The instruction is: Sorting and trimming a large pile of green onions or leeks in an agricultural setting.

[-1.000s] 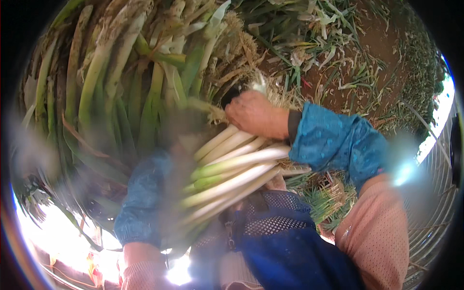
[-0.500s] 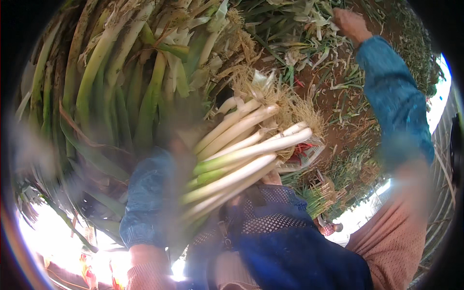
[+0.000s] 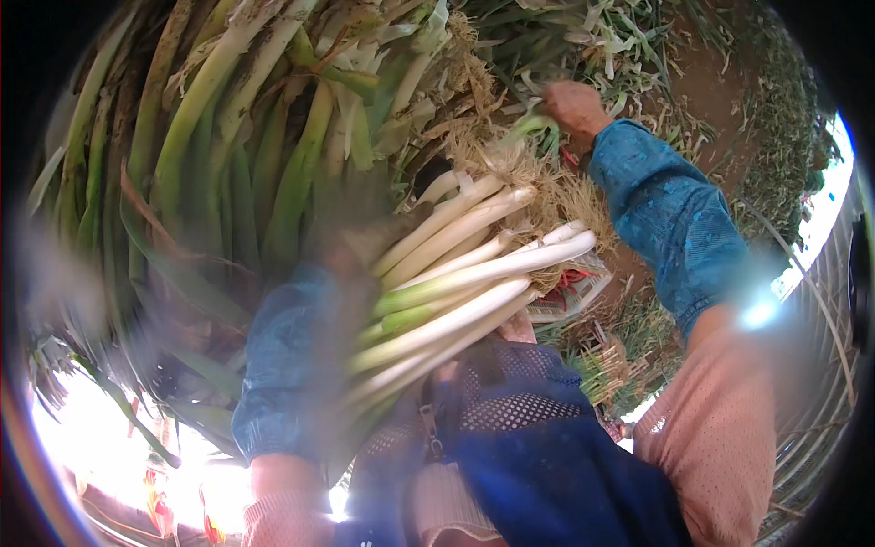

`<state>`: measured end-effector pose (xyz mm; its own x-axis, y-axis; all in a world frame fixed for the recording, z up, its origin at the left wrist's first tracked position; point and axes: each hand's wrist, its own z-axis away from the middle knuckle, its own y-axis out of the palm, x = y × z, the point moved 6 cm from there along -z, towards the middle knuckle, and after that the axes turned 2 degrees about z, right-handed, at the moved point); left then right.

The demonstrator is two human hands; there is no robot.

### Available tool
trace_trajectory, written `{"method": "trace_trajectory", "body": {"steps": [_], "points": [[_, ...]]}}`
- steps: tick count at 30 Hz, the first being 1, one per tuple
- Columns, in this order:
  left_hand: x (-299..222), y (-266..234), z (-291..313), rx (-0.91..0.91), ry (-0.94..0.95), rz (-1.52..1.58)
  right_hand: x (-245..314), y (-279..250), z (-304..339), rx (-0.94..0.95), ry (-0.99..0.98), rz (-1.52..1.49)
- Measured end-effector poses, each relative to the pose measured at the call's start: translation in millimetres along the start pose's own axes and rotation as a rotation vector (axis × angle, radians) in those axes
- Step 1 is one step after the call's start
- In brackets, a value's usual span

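Note:
My left hand (image 3: pixel 351 251), blurred and close to the camera, grips a bundle of cleaned leeks (image 3: pixel 465 273) with white stalks and root tufts pointing right. My right hand (image 3: pixel 572 105), in a blue sleeve, is stretched forward and closed on a green leek (image 3: pixel 533 128) among the loose ones on the ground. A large pile of uncleaned leeks (image 3: pixel 237 137) with long green stalks fills the upper left, right behind the bundle.
Scattered leek leaves and trimmings (image 3: pixel 629 36) lie on brown soil (image 3: pixel 711 82) ahead. A flat white crate piece with red bits (image 3: pixel 570 292) lies under the bundle's tips. A blue mesh apron (image 3: pixel 538 438) covers my lap. A wire fence (image 3: pixel 820 301) runs along the right.
My right hand left the bundle's root end, reached far forward to the right, then drew back a little and closed on a green leek. The bundle stayed in my left hand.

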<state>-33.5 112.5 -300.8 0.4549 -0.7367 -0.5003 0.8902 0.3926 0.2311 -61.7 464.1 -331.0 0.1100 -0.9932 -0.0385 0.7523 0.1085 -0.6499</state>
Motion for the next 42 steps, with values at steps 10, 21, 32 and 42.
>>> {"method": "trace_trajectory", "body": {"steps": [10,21,32,42], "points": [[-12,9,-10,-0.003,0.086,-0.024,-352,-183,105,-0.589,0.351,0.562],[-6,9,-8,-0.030,0.077,-0.045,159,-58,58,0.024,-0.380,-0.203],[-5,25,-7,-0.036,0.062,-0.067,32,-109,97,-0.267,-0.105,-0.248],[-14,20,-15,-0.024,0.062,-0.080,112,-68,99,0.098,-0.268,-0.297]]}}
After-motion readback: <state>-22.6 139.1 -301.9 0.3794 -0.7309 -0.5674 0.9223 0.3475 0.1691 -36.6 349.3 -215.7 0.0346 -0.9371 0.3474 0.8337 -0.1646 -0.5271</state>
